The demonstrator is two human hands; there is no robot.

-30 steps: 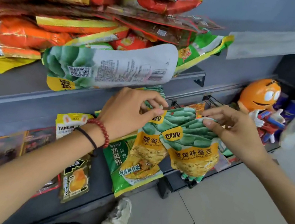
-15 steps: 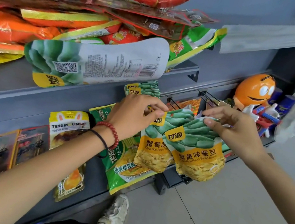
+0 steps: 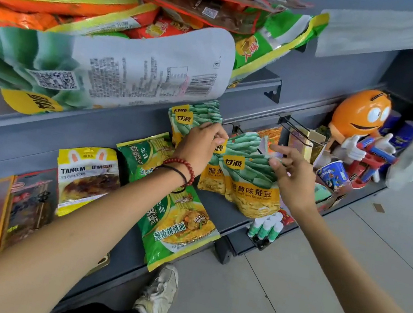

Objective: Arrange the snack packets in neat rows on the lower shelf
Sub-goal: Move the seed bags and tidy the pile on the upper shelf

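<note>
left hand [image 3: 198, 146]: my fingers curl round the top of the second bean packet [image 3: 212, 182], left of the orange mascot [image 3: 359, 114]
right hand [image 3: 292, 174]: fingers loosely spread, thumb just touching the front bean packet [image 3: 251, 192]
packets: on the lower shelf [image 3: 228, 216], left of the mascot

Four bean packets [image 3: 252, 189] (two overlapping at the back), two green noodle packets [image 3: 178, 228], one rabbit packet [image 3: 86, 176], two dark packets [image 3: 28, 207], one orange figure [image 3: 359, 114], two blue cans [image 3: 408, 134].

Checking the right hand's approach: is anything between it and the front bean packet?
Nothing visible. The right hand is at the top edge of the front bean packet, thumb touching it; the left hand grips the packet behind.
</note>
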